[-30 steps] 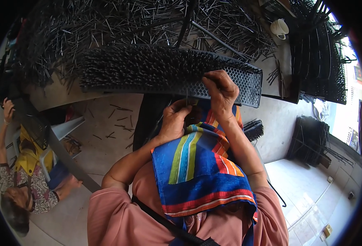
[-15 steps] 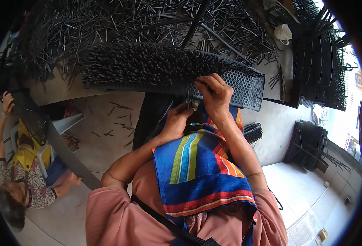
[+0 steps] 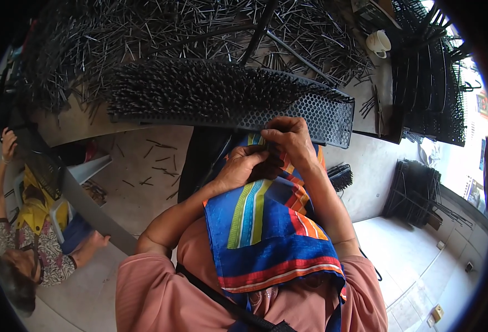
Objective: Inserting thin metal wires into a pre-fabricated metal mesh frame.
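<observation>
A long black perforated panel (image 3: 326, 117) lies across the front of the table, tilted a little down to the right. Short dark rods (image 3: 183, 91) stand packed in its holes over the left and middle, while holes show bare at the right. Just below its near edge, over my lap, my two hands meet. My left hand (image 3: 243, 167) has its fingers curled, thumb on top, around something in shadow. Close beside it, the fingers of my right hand (image 3: 290, 139) are bent together in a pinch; whatever lies in them is hidden.
Loose dark rods (image 3: 200, 33) cover the table behind the panel, crossed by a metal frame bar (image 3: 260, 30). A white mug (image 3: 378, 43) and black perforated panels (image 3: 429, 83) stand at right. Another person (image 3: 36, 227) sits at left near a long dark strip (image 3: 97, 213). Rods (image 3: 164, 160) litter the floor.
My right hand has come down off the panel toward my left hand. My left hand has shifted slightly right, and the thin rod seen above it is now out of sight.
</observation>
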Demonstrator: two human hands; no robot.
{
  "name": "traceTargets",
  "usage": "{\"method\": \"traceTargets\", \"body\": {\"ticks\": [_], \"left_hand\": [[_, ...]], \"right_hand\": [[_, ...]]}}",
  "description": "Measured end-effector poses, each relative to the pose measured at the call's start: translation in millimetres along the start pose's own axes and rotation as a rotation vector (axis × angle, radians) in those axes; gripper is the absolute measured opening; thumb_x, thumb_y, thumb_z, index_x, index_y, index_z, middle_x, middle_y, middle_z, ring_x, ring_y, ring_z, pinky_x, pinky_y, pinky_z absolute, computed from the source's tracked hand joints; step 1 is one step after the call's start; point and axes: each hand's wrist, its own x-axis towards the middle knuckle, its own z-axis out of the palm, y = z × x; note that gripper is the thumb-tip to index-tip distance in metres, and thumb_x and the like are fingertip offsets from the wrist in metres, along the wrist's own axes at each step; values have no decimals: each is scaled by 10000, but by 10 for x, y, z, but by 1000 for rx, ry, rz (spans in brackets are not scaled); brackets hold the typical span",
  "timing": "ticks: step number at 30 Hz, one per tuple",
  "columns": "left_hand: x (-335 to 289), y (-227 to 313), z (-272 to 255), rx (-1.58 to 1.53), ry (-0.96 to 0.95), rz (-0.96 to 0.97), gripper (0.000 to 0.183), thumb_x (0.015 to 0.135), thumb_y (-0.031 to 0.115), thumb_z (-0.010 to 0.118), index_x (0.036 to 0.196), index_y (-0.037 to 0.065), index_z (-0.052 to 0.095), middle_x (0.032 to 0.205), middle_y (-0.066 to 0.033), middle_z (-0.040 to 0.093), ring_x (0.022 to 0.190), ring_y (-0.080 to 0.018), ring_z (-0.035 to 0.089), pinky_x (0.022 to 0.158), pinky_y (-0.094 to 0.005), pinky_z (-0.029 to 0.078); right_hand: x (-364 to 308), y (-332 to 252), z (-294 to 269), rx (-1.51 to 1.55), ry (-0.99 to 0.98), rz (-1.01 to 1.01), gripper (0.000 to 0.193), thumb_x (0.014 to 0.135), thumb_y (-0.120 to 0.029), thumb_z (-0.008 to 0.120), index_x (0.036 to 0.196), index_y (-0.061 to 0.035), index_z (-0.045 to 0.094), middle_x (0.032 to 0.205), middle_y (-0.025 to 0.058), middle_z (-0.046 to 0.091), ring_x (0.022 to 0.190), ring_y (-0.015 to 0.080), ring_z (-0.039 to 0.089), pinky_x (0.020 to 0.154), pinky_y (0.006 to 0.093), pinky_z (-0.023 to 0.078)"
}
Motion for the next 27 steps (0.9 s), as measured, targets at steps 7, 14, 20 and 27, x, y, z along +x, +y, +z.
{"method": "traceTargets", "body": {"ticks": [7,14,20,27], "left_hand": [[140,-189,-199,-153,214,4,196,918,83,577,1083,-9,631,956,-154,690,846,-239,693,772,-353,576],[176,-125,-247,-123,157,48,237,899,86,618,1108,-24,610,1015,-171,663,947,-252,668,854,-373,548],[203,-128,-206,-117,228,20,221,894,79,613,1092,-17,621,996,-149,666,918,-222,667,824,-354,548],[357,-336,-404,-87,166,79,183,877,62,601,1045,12,653,906,-141,691,780,-242,686,731,-360,562]], "right_hand": [[150,90,-22,5,445,-591,101,752,73,712,821,6,680,785,22,633,657,71,553,578,214,431],[171,-25,9,-253,458,-785,145,725,85,722,848,28,671,823,67,636,701,92,589,610,213,459],[202,31,23,-405,443,-753,152,708,59,732,842,5,687,801,76,637,660,130,604,588,226,462],[133,90,72,-415,506,-844,113,720,16,735,821,-12,692,742,75,616,614,158,591,545,256,442]]}}
